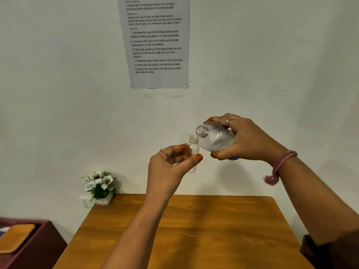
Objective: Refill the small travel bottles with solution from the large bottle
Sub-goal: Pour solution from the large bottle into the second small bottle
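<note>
Large bottle (215,139) tilted in right hand's (246,140) grip; left hand (171,166) pinches small bottle (193,152).

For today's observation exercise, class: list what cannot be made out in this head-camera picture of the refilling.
- Large bottle: its base is hidden by the right hand.
- Small bottle: its fill level is too faint to tell; the left hand covers part.
- Wall sheet: top cut off by the edge, upper lines blurred.
- Caps: not in view.

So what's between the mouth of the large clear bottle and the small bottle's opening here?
Nothing solid: in the head view, the uncapped large clear plastic bottle, tilted in the right hand, has its mouth just above the small clear travel bottle in the left hand. No stream is discernible.
</note>
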A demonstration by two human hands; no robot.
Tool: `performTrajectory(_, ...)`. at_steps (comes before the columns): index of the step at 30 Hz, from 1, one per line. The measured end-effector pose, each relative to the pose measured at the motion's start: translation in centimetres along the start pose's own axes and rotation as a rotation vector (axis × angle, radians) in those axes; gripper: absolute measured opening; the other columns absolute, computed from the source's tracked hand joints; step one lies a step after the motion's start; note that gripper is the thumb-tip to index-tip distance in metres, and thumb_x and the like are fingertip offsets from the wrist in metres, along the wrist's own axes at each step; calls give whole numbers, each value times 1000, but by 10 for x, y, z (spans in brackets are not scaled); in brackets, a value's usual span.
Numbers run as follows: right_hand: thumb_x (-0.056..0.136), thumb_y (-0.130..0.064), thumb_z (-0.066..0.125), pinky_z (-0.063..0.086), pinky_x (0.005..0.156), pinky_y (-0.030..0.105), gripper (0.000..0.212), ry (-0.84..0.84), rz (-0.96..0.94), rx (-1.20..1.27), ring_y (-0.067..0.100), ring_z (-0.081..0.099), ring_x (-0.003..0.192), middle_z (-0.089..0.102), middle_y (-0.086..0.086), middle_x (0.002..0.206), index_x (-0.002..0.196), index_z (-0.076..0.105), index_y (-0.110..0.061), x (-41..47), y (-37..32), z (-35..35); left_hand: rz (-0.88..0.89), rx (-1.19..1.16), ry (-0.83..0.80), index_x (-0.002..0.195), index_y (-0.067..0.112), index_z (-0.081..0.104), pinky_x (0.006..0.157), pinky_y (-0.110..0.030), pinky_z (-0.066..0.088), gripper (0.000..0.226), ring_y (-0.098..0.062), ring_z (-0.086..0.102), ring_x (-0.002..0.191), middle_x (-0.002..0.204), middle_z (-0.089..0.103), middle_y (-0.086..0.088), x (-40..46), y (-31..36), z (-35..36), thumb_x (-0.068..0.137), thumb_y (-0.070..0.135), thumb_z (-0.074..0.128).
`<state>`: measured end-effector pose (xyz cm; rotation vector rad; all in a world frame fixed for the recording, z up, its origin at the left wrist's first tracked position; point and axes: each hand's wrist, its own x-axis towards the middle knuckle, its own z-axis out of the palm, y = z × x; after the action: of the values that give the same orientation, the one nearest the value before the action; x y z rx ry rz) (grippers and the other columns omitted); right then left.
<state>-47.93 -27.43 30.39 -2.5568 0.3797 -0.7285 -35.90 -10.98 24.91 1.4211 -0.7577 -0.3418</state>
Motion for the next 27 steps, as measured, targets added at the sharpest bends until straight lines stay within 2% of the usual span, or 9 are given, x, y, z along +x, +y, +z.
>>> performTrajectory(2,59,-23,85,52,66,12,74,-8,-17,-25,5,54,96,53,-12,112,123,51,-37,3,-4,-5,8,-21,8,97,23,72,67,-13,54,33,-3,71,83,90,75,7,0,4,0,66,23,84)
performTrajectory(4,59,-26,84,42,70,4,74,-15,-35,-75,-1,52,96,53,-13,110,124,51,-38,7,-6,-8,11,-38,14,98,21,72,68,-13,55,34,-4,71,83,89,76,6,0,6,0,66,21,84)
performTrajectory(6,59,-27,83,38,71,2,72,-12,-49,-120,1,52,96,53,-13,109,123,51,-39,10,-8,-12,13,-51,16,95,23,72,69,-13,55,31,-4,71,83,89,76,6,0,8,0,66,20,85)
performTrajectory(9,60,-26,82,43,75,11,70,-7,-71,-162,9,53,96,54,-10,110,122,52,-39,12,-12,-16,12,-55,21,95,25,72,68,-13,55,32,-4,71,84,89,76,7,-1,10,1,66,21,85)
performTrajectory(15,60,-23,80,49,80,25,69,-8,-95,-222,14,53,96,54,-6,109,122,52,-39,14,-22,-23,19,-60,37,95,26,72,69,-13,55,32,-2,71,83,89,75,9,-3,13,1,66,22,85)
performTrajectory(27,61,-23,80,43,79,23,73,3,-135,-321,11,47,96,48,-12,107,125,50,-40,18,-23,-28,18,-87,22,97,28,71,71,-14,53,34,-5,70,89,94,75,8,-3,13,0,66,23,84)
